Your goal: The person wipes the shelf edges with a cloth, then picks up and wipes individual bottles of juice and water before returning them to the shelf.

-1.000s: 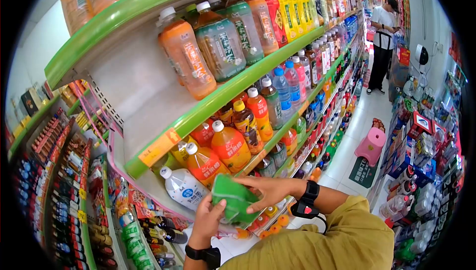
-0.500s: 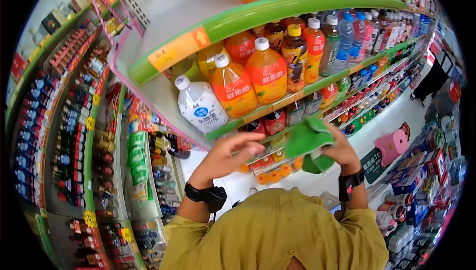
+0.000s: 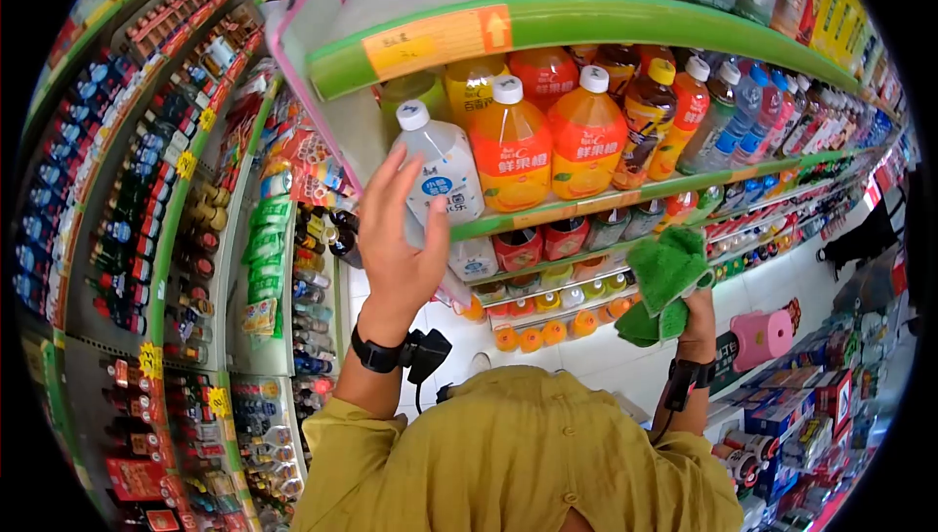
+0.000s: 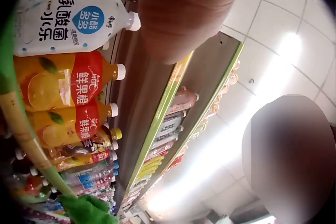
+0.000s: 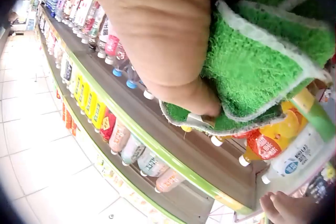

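Note:
My left hand (image 3: 399, 249) is raised in front of a white bottle (image 3: 451, 178) with a blue oval label, at the left end of a shelf. Its fingers are spread and overlap the bottle in the head view; in the left wrist view, part of the hand (image 4: 184, 16) appears beside the bottle's cap. A folded green cloth (image 3: 666, 266) with pale edging is gripped in my right hand (image 3: 700, 315), out in front of the lower shelves. The right wrist view shows the thumb pressed against the cloth (image 5: 252, 71).
Orange juice bottles (image 3: 510, 161) stand in a row to the right of the white bottle. A green shelf edge (image 3: 586, 19) with an orange price tag (image 3: 440, 39) runs above them. Side shelves with packets (image 3: 266, 249) lie left; a pink stool (image 3: 762, 337) stands on the floor at right.
The left hand let go of the green cloth, then rose and moved left to the white bottle. The right hand took the cloth off to the right. The head view turned down toward the shelf.

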A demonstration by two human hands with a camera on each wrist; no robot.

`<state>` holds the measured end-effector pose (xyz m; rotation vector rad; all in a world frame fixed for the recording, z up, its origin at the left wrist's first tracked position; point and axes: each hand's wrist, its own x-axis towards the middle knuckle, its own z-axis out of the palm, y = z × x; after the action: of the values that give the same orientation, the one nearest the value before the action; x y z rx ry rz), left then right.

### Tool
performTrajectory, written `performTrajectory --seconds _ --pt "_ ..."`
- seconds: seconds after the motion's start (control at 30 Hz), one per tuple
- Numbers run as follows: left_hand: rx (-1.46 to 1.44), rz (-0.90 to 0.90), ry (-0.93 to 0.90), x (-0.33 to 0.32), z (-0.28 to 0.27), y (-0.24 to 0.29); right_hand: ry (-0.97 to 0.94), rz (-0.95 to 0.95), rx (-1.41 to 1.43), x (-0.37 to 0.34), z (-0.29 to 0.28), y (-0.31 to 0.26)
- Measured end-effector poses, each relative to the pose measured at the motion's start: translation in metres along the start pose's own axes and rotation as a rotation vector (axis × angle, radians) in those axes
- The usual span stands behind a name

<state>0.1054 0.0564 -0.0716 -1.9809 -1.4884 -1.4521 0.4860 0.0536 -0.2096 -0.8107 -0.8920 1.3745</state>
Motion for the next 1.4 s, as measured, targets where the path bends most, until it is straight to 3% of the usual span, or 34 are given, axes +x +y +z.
performTrajectory --seconds 0.13,0.3,0.77,0.9,1.03,1.17,1.27,1.4 --pt "0.125 0.111 -0.088 0.015 0.005 -0.003 -0.087 0.016 0.055 0.011 0.028 0.005" --pt "0.245 0.068 -0.294 -0.003 0.026 -0.017 -0.103 0.02 0.105 0.019 0.057 -0.002" --pt "0.219 0.09 -0.283 -0.016 0.027 -0.031 -0.03 -0.151 0.09 0.031 0.041 -0.015" --pt "0.157 0.092 -0.297 -0.011 0.017 -0.028 0.098 -0.407 -0.262 0.034 0.054 -0.044" --pt "-0.122 0.09 -0.299 -0.001 -0.007 -0.026 0.11 -0.854 -0.595 0.038 0.115 -0.099" --pt "-0.099 0.341 -0.125 0.024 -0.037 -0.012 0.159 -1.117 -0.765 0.046 0.172 -0.132" --pt "-0.176 0.365 -0.027 0.034 -0.046 -0.001 0.17 -1.373 -0.955 0.067 0.205 -0.139" --pt "-0.184 0.366 -0.048 0.03 -0.044 0.004 0.111 -1.352 -1.024 0.095 0.233 -0.122"
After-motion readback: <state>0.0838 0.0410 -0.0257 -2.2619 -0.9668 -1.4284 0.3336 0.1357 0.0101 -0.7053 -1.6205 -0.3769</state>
